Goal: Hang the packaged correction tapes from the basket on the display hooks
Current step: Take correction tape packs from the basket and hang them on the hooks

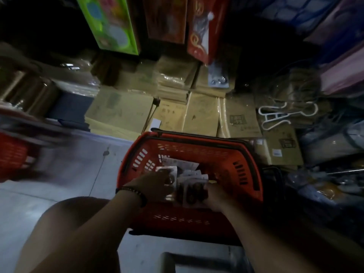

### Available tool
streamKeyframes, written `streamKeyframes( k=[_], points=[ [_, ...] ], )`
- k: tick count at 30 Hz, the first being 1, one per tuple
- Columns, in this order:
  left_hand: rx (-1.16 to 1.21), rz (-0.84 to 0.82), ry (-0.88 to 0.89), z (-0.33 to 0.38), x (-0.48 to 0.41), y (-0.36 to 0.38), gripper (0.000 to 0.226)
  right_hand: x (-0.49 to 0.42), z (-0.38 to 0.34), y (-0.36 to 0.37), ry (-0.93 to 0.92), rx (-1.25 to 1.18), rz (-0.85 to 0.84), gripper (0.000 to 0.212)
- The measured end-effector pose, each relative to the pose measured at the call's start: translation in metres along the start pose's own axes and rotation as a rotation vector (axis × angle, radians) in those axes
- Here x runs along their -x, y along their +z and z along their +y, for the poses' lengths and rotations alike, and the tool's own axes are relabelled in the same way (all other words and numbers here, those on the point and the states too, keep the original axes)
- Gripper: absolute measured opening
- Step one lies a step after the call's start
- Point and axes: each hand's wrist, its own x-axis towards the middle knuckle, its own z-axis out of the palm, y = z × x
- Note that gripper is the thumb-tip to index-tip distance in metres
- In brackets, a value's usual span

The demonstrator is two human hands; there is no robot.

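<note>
A red plastic basket (197,148) stands on the floor in front of me. Inside it lie several packaged correction tapes (189,168), white cards with dark round tapes under clear blisters. Both my hands reach down into the basket. My left hand (155,184), with a beaded bracelet on its wrist, grips one pack (169,172) at the left of the pile. My right hand (216,196) holds a stack of packs (194,191) from the right side. No display hooks are in sight.
Flat brown cardboard packages (201,115) are stacked beyond the basket. A white plastic hanger (275,115) and tangled wires lie at the right. Another red basket (13,154) sits at the left edge. My bare knee (74,223) is at lower left, above grey floor tiles.
</note>
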Motion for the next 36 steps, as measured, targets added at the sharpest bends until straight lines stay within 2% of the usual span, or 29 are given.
streamKeyframes(
  k=[2, 5, 6, 8, 13, 17, 20, 23, 25, 27, 31, 33, 35, 36],
  points=[
    [-0.023, -0.095, -0.019, -0.001, -0.015, 0.006, 0.058, -0.026, 0.007, 0.009, 0.014, 0.023, -0.008, 0.056],
    [-0.016, -0.082, -0.043, -0.005, -0.032, 0.005, 0.08, -0.064, 0.011, 0.018, -0.011, -0.026, 0.019, 0.034],
    [-0.016, -0.062, -0.03, -0.008, -0.041, 0.008, 0.089, -0.076, 0.012, 0.02, -0.043, 0.006, 0.05, 0.033],
    [-0.026, -0.067, -0.035, -0.014, -0.054, 0.011, 0.104, -0.095, 0.011, 0.022, -0.066, 0.126, 0.102, 0.05],
    [-0.01, -0.085, -0.058, 0.001, -0.048, 0.002, 0.057, -0.129, 0.016, 0.031, -0.072, 0.276, 0.037, 0.071],
    [-0.001, -0.097, -0.062, 0.004, -0.05, -0.001, 0.059, -0.133, 0.019, 0.047, -0.072, 0.25, -0.053, 0.07],
    [0.0, -0.111, -0.039, 0.01, -0.051, -0.002, 0.053, -0.129, 0.029, 0.065, -0.079, 0.244, 0.013, 0.078],
    [0.0, -0.103, -0.025, 0.01, -0.05, 0.001, 0.05, -0.13, 0.03, 0.061, -0.085, 0.331, 0.073, 0.061],
    [-0.016, -0.106, -0.019, 0.01, -0.05, 0.002, 0.049, -0.135, 0.031, 0.054, -0.065, 0.357, 0.047, 0.05],
    [-0.008, -0.141, -0.016, 0.012, -0.05, 0.003, 0.047, -0.138, 0.036, 0.051, -0.038, 0.338, 0.02, 0.047],
    [-0.033, -0.141, 0.018, 0.015, -0.052, -0.003, 0.05, -0.13, 0.05, 0.058, -0.114, 0.426, -0.004, 0.041],
    [-0.047, -0.126, 0.041, 0.016, -0.052, -0.005, 0.052, -0.131, 0.065, 0.074, -0.131, 0.282, 0.019, 0.055],
    [-0.023, -0.15, 0.054, 0.016, -0.051, -0.008, 0.053, -0.131, 0.071, 0.083, -0.159, 0.146, -0.027, 0.073],
    [-0.02, -0.161, 0.051, 0.017, -0.05, -0.01, 0.053, -0.122, 0.067, 0.076, -0.188, 0.138, -0.029, 0.07]
  ],
)
